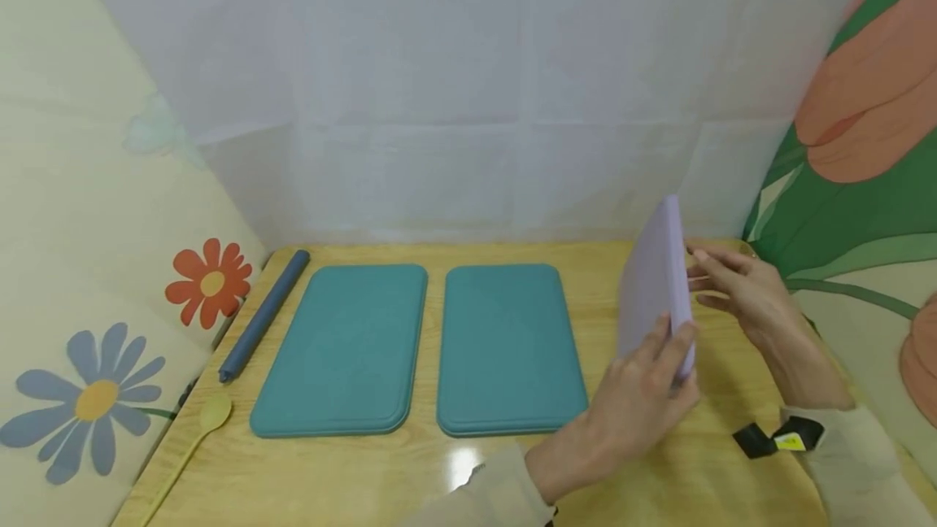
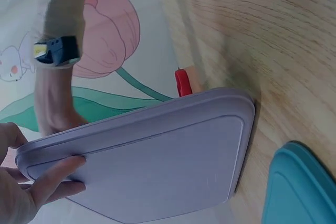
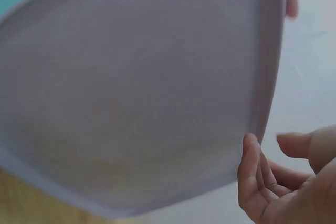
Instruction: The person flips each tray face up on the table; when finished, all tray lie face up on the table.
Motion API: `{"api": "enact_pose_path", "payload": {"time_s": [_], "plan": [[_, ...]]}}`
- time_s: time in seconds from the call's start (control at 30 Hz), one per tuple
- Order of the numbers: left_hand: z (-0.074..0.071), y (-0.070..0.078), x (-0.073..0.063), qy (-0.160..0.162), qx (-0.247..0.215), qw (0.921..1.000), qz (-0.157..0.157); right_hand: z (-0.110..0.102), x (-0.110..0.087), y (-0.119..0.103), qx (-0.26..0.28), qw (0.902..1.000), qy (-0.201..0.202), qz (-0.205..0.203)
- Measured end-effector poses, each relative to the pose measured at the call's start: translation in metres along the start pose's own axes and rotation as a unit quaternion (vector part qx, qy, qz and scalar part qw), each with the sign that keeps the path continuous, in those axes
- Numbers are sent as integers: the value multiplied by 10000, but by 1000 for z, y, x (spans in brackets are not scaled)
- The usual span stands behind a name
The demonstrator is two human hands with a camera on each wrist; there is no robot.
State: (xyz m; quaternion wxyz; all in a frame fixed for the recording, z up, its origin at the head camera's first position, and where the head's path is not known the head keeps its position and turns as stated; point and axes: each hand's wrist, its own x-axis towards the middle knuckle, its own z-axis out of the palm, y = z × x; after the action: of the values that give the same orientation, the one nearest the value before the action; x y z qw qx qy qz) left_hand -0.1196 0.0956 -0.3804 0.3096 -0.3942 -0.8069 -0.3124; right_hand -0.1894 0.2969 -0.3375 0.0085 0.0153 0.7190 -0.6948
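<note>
A lilac rectangular board with rounded corners stands on edge, tilted, at the right of the table. My left hand pinches its near edge; in the left wrist view its fingers lie on the flat face. My right hand is beside the board's other face, thumb apart. In the right wrist view, that hand's fingertips are at the rim; whether they touch it is hard to tell. Two teal boards of similar shape lie flat to the left, one left teal board and one right teal board.
A dark blue rod lies along the table's left side, with a yellow spoon nearer me. Behind the lilac board, a small red object shows partly. A white cloth hangs behind the wooden table, flowered cloths at both sides.
</note>
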Motion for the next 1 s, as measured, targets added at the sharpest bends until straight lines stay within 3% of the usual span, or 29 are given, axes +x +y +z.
{"api": "enact_pose_path", "payload": {"time_s": [0.13, 0.23, 0.33, 0.43, 0.53, 0.67, 0.77, 0.83, 1.0], "plan": [[-3, -2, 2, -17, -218, 9995, -211, -7, 2, 27, -791, 9966, -57, 203], [-6, -5, 4, -153, -812, 9944, -664, -6, 2, 52, -1574, 9847, -281, 690], [-10, -8, 5, -269, -1583, 9789, -1263, -4, -3, 71, -1991, 9700, -525, 1289], [-13, -12, 6, -194, -2084, 9631, -1694, -2, -7, 83, -1911, 9664, -682, 1577], [-15, -16, 7, -121, -2534, 9419, -2200, -1, -8, 88, -1742, 9689, -733, 1595], [-15, -20, 10, 63, -3372, 8902, -3063, 0, -8, 91, -1488, 9713, -805, 1671], [-15, -22, 10, 233, -3773, 8600, -3429, 0, -9, 92, -1351, 9718, -820, 1749], [-15, -22, 10, 314, -3936, 8469, -3563, -2, -10, 92, -1373, 9716, -805, 1749], [-18, -23, 8, 447, -4178, 8269, -3738, -10, -11, 95, -1443, 9742, -634, 1616]]}}
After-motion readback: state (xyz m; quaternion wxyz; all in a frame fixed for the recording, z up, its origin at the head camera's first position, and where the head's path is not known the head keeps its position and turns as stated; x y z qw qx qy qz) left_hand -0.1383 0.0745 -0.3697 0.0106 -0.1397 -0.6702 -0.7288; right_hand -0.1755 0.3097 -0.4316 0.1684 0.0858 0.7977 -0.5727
